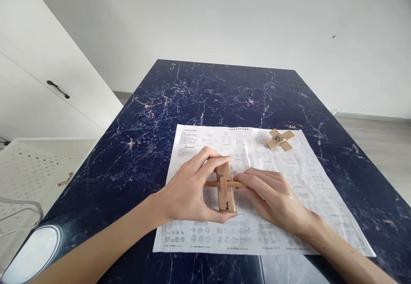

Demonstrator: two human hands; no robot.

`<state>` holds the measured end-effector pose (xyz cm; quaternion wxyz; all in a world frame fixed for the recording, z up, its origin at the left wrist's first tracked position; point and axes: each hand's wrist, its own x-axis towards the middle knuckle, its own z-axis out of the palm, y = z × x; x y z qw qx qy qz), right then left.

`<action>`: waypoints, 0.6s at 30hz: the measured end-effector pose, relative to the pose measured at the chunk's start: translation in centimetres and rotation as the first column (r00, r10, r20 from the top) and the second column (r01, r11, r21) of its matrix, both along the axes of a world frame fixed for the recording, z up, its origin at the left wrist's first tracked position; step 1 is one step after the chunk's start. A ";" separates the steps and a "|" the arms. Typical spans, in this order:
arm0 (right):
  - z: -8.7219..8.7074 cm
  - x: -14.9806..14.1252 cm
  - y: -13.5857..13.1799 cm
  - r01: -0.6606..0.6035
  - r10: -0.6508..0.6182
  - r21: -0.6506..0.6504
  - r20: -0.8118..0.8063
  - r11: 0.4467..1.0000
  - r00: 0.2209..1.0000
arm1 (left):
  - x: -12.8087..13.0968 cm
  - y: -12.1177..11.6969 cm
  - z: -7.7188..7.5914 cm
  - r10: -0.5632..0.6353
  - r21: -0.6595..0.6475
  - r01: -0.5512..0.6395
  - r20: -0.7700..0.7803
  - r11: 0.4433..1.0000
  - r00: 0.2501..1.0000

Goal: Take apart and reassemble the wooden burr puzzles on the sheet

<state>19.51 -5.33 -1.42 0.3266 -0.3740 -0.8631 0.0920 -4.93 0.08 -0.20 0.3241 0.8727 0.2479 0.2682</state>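
Left hand [189, 187] curled into a wide C, thumb below, fingers above; right hand [272, 194] kinda palm-down, fingertips pinched, both forearms angled inward.

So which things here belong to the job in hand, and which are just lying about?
In the job:
- marked wooden block, gripped by left hand
- wooden bar crossing it, held by right hand
- probably the printed sheet underneath

Lying about, apparently:
- cross-shaped wooden piece on the sheet
- small wooden piece on perforated white surface

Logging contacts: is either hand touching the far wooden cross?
No, the wooden cross lies apart, beyond the left hand and right hand.
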 end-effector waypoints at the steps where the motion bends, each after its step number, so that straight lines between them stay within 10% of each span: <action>1: 0.0 0.1 0.0 -0.010 0.010 -0.009 -0.010 1.000 1.000 | 0.0 0.0 0.1 -0.010 0.001 0.010 0.003 1.000 1.000; 14: 0.2 0.2 -0.1 0.015 -0.010 0.097 -0.055 0.995 0.998 | -0.3 0.5 0.7 -0.036 0.082 0.033 0.032 0.996 0.999; 18: 0.3 0.3 -0.2 0.041 -0.045 -0.049 -0.095 0.998 0.994 | 0.0 0.5 0.9 -0.003 -0.011 0.003 0.045 1.000 0.999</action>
